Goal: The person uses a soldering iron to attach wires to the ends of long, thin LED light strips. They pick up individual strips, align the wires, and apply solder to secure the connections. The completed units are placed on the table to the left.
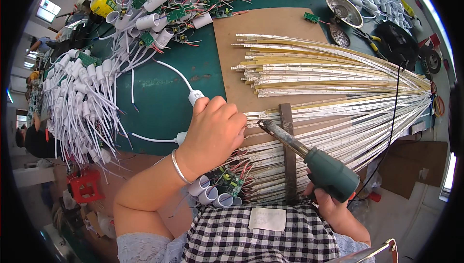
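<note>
My left hand (212, 132) is closed at the left ends of the LED strips (338, 128), its fingers bent together. What they pinch is hidden. A white end cap with a cable (195, 96) shows just beyond its knuckles. In my right hand (331, 207) is a soldering iron (333, 173) with a dark green handle. Its tip points left and lies by the strip ends, close to my left fingertips. A dark flat bar (287, 152) lies across the nearer strips. Several white caps (208, 195) and a green circuit board (229, 181) sit below my left wrist.
Heaps of white caps with cables (82, 94) cover the table's left and far sides. More strips rest on a brown board (270, 19). A metal bowl (344, 9), pliers (371, 43) and black tape roll (430, 60) stand far right. A red stool (86, 185) is lower left.
</note>
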Action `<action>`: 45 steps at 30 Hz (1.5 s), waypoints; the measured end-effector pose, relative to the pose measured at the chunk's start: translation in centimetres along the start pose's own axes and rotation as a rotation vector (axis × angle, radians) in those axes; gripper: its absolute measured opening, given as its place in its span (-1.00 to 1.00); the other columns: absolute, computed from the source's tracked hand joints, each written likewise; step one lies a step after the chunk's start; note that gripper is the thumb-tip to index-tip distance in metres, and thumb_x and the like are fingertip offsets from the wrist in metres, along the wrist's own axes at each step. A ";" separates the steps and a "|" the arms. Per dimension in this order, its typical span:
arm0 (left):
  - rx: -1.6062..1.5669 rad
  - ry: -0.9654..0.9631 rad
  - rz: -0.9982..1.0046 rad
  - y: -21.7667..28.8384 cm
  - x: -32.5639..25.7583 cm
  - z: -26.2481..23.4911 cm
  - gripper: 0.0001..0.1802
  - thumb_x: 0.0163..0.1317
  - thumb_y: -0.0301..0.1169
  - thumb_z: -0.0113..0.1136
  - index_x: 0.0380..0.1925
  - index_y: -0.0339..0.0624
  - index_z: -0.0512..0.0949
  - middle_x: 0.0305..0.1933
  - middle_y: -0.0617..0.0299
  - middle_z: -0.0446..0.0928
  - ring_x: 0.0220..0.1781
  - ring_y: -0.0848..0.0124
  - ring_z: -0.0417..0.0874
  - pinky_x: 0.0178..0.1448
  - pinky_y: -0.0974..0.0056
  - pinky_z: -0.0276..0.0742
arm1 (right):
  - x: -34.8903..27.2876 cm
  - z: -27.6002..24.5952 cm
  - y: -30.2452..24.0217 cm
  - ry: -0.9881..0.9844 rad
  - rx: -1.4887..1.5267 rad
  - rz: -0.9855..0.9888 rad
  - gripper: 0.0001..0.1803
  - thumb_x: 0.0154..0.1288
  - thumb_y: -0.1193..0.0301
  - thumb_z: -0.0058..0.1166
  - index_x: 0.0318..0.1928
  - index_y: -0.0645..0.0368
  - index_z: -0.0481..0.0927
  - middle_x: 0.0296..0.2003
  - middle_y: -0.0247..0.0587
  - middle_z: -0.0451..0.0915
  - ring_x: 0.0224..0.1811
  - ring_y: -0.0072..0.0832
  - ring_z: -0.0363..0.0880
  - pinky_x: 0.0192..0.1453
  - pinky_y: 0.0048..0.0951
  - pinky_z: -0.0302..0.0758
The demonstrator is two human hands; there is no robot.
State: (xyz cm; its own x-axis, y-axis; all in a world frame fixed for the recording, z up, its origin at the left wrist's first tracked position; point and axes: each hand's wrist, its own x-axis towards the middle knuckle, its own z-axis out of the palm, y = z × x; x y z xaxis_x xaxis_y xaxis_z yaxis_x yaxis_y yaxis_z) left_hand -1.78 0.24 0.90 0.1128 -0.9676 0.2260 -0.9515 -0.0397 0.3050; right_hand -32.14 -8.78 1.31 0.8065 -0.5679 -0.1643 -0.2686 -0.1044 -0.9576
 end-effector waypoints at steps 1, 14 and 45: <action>-0.001 -0.004 0.004 -0.1 0.1 -0.1 -0.88 -0.08 -0.46 0.34 -0.52 -0.03 0.57 -0.40 0.37 0.44 -0.22 0.34 0.43 0.01 0.20 0.21 | 0.1 0.2 -0.2 0.008 0.041 -0.004 -0.44 0.38 0.19 0.06 0.21 0.34 0.39 -0.02 -0.08 0.56 -0.44 -0.43 0.60 -0.39 -0.47 0.49; -0.096 -0.280 0.294 -2.2 0.1 -3.1 -0.80 -0.09 -0.45 0.35 -0.38 -0.02 0.63 -0.24 0.37 0.49 -0.07 0.31 0.47 0.02 0.19 0.35 | 0.1 0.3 -0.1 0.055 0.149 -0.013 -0.46 0.38 0.28 0.02 0.26 0.32 0.32 0.06 -0.08 0.53 -0.43 -0.43 0.61 -0.34 -0.46 0.53; -0.162 -0.039 0.014 -0.7 0.2 0.9 -0.89 -0.01 -0.49 0.27 -0.49 -0.11 0.50 -0.50 0.27 0.50 -0.41 0.24 0.53 -0.26 0.18 0.37 | 0.4 0.4 -1.0 0.076 -0.019 0.159 -0.69 0.07 0.49 0.22 -0.11 0.22 0.66 -0.13 -0.07 0.68 -0.05 -0.09 0.63 0.12 -0.20 0.49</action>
State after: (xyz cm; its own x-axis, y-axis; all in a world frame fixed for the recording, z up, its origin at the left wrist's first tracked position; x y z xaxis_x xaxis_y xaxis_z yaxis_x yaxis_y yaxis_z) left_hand -1.32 -0.18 -0.08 0.0858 -0.9768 0.1961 -0.8942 0.0113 0.4476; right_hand -31.28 -8.59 2.08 0.7113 -0.6384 -0.2940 -0.3997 -0.0233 -0.9164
